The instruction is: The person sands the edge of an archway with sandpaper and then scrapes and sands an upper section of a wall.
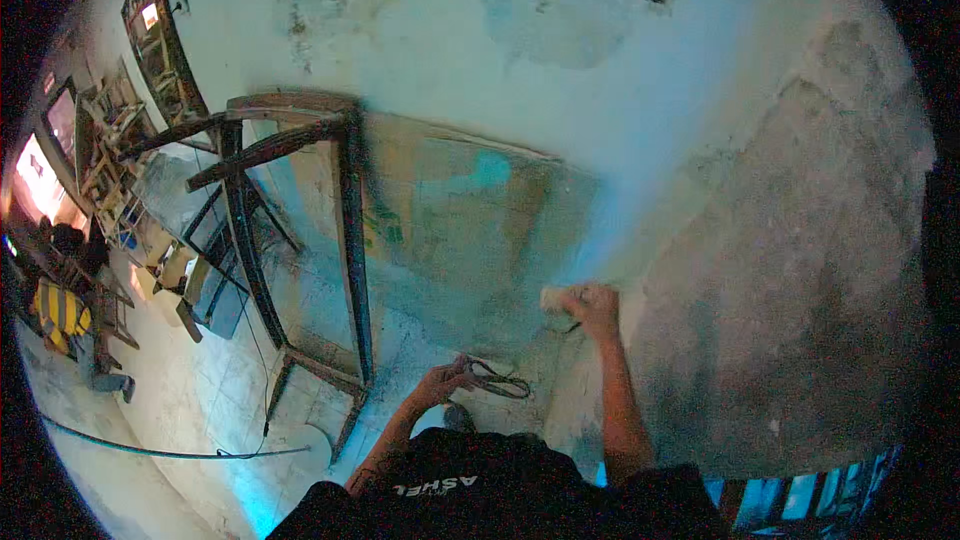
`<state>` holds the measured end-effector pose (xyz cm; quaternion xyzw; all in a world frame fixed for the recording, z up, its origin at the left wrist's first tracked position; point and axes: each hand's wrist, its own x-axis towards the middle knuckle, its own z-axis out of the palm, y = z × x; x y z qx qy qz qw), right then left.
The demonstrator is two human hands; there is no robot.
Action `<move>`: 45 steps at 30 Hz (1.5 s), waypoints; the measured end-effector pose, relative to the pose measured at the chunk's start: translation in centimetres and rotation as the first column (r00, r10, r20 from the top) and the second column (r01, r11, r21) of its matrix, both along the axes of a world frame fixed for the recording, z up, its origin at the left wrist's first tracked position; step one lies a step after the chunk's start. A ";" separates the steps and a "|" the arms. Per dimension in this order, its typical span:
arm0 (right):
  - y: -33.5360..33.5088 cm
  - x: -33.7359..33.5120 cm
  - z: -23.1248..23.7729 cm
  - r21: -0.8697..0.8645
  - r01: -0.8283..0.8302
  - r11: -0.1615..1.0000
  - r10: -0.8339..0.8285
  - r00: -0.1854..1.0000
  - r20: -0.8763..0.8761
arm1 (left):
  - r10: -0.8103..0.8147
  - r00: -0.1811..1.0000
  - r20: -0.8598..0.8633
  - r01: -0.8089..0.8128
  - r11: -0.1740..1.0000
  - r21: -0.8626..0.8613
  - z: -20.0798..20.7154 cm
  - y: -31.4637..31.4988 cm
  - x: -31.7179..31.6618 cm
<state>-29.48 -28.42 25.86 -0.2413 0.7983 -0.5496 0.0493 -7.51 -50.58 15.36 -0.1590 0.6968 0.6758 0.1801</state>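
My right hand [598,312] is closed round a small pale block [551,298], held out in front of the wall's corner. A short dark piece, like a cord end, shows just under these fingers. Lower and to the left, my left hand [443,382] is closed on a looped dark cord [505,386], whose coil hangs out to the right of the fingers. The picture is too dim to tell what kind of thing the block is, or whether the cord joins it.
A dark wooden frame [353,240] with upright legs stands left of my hands. Behind it a brown board [480,200] leans on the stained wall. Farther left are a framed mirror [165,50], an open carton [170,258], piled wooden furniture and a person in a yellow-striped top [63,315].
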 end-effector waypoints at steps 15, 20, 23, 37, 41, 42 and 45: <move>-18.1 -10.7 29.3 0.228 0.284 0.931 0.055 0.508 -0.859 | 0.639 0.702 -0.316 -0.692 0.716 -0.090 -6.1 -5.9 14.5; -20.0 -22.2 24.0 0.254 0.570 0.781 0.134 0.244 -0.960 | 0.892 0.440 0.107 -0.898 0.435 0.068 0.4 -3.9 13.0; -19.8 -19.6 26.3 0.226 0.437 0.871 0.088 0.313 -0.946 | 0.929 0.360 0.081 -0.933 0.361 0.009 1.0 -3.7 12.8; -21.0 -21.0 23.5 0.326 0.362 0.873 0.140 0.455 -0.879 | 0.789 0.611 -0.063 -0.789 0.613 0.036 4.5 -6.4 4.6; -21.2 -20.9 21.6 0.323 0.334 0.885 0.198 0.357 -0.913 | 0.864 0.502 0.049 -0.865 0.501 0.028 7.5 -6.1 4.0; -21.1 -20.1 22.4 0.314 0.351 0.882 0.151 0.420 -0.895 | 0.875 0.477 0.082 -0.879 0.477 0.022 7.7 -5.7 4.1; -21.0 -21.6 22.5 0.256 0.315 0.914 0.061 0.518 -0.853 | 0.906 0.422 -0.017 -0.902 0.422 0.095 5.6 -5.2 5.3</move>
